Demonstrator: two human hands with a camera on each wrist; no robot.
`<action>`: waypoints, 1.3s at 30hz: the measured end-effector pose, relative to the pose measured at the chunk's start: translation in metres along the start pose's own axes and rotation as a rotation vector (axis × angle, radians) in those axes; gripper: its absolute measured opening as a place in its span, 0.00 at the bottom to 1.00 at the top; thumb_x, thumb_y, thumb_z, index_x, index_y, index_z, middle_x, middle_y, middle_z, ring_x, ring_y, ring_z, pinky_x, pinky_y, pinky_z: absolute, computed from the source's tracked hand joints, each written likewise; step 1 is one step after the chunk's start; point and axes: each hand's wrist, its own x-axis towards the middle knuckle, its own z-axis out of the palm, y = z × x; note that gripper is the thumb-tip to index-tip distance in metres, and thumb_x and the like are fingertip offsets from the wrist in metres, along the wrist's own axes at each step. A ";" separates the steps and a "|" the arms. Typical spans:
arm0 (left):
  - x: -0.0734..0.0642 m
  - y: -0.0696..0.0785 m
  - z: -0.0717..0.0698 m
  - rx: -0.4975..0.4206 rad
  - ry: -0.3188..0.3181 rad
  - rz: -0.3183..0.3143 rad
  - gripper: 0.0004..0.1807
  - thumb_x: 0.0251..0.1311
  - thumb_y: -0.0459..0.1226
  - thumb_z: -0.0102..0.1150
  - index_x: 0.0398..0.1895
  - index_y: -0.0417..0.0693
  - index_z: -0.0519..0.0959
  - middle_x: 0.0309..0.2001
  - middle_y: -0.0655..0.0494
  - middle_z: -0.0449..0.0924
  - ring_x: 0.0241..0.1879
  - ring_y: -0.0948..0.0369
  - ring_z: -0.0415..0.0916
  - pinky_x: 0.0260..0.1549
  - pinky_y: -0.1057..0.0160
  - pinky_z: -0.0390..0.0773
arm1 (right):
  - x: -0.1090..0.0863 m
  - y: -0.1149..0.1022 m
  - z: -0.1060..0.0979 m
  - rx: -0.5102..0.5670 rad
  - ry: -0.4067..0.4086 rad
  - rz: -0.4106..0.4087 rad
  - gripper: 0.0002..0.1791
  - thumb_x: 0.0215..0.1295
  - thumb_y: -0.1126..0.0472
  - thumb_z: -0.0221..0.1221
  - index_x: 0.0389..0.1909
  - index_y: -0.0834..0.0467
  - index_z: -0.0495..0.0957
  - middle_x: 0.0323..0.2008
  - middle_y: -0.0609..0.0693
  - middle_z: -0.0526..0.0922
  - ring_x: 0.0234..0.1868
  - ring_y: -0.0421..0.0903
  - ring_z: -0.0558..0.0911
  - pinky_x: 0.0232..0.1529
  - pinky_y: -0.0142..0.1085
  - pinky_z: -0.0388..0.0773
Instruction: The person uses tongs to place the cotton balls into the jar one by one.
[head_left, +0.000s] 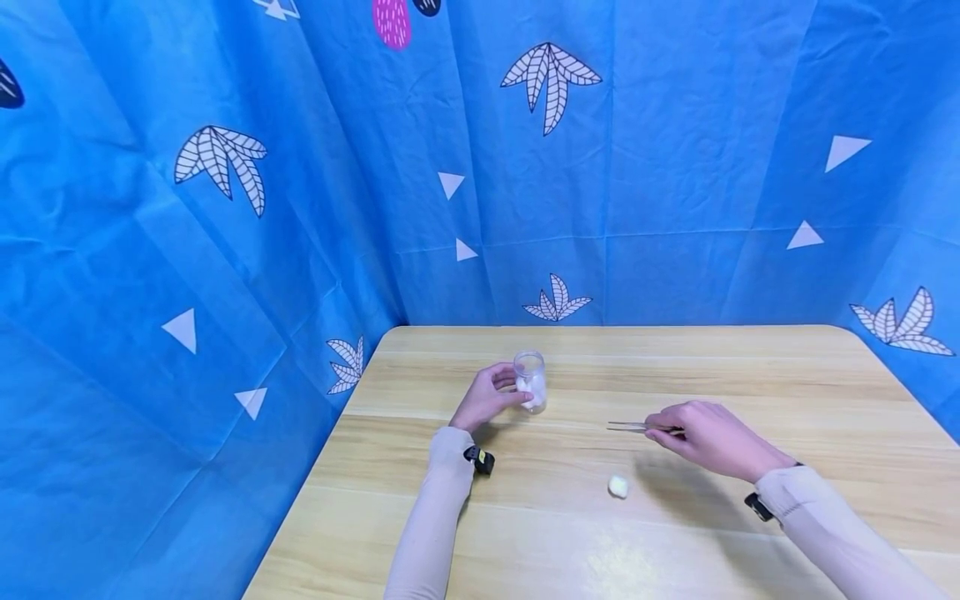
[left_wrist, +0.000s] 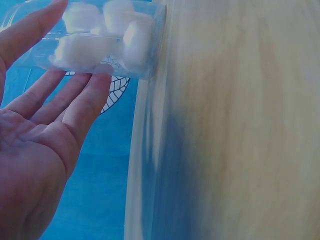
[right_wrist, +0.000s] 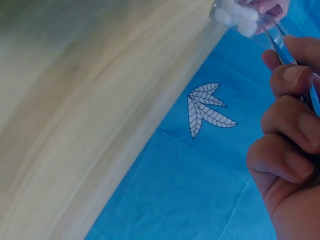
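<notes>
My left hand (head_left: 489, 398) holds a clear plastic jar (head_left: 529, 367) that stands upright on the table, thumb on one side and fingers on the other. Several white cotton balls (left_wrist: 82, 50) lie in the bottom of the jar; its top looks uncovered. To the right, above the table, my right hand (head_left: 703, 433) grips a pair of metal tweezers (right_wrist: 281, 49). Their tips point left toward the jar, slightly apart, with nothing visible between them. A single cotton ball (head_left: 618, 487) lies on the table, nearer to me than the tweezers.
The light wooden table (head_left: 540, 542) has rounded far corners. A blue curtain (head_left: 660, 167) with leaf and triangle prints hangs behind it and along the left side. Each wrist wears a small black device, the left one (head_left: 480, 460) close to the tabletop.
</notes>
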 end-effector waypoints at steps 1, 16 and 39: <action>0.000 0.000 0.000 -0.001 0.000 -0.001 0.34 0.52 0.41 0.79 0.63 0.48 0.78 0.62 0.47 0.82 0.63 0.50 0.80 0.65 0.54 0.81 | -0.002 0.000 0.001 0.007 -0.003 0.003 0.06 0.70 0.57 0.65 0.42 0.48 0.89 0.36 0.36 0.90 0.30 0.25 0.76 0.32 0.30 0.80; -0.002 0.001 0.000 -0.003 0.004 0.003 0.33 0.53 0.40 0.78 0.64 0.48 0.77 0.62 0.47 0.81 0.63 0.49 0.80 0.65 0.54 0.81 | -0.033 0.000 0.011 -0.002 -0.031 0.024 0.09 0.71 0.51 0.65 0.46 0.47 0.89 0.40 0.39 0.92 0.40 0.34 0.88 0.42 0.39 0.89; -0.003 0.005 0.002 -0.008 0.003 0.003 0.32 0.54 0.38 0.78 0.63 0.47 0.78 0.62 0.45 0.81 0.64 0.47 0.79 0.66 0.52 0.81 | -0.052 -0.004 0.034 0.013 -0.012 -0.076 0.04 0.66 0.55 0.68 0.40 0.44 0.89 0.38 0.39 0.92 0.35 0.31 0.86 0.36 0.37 0.88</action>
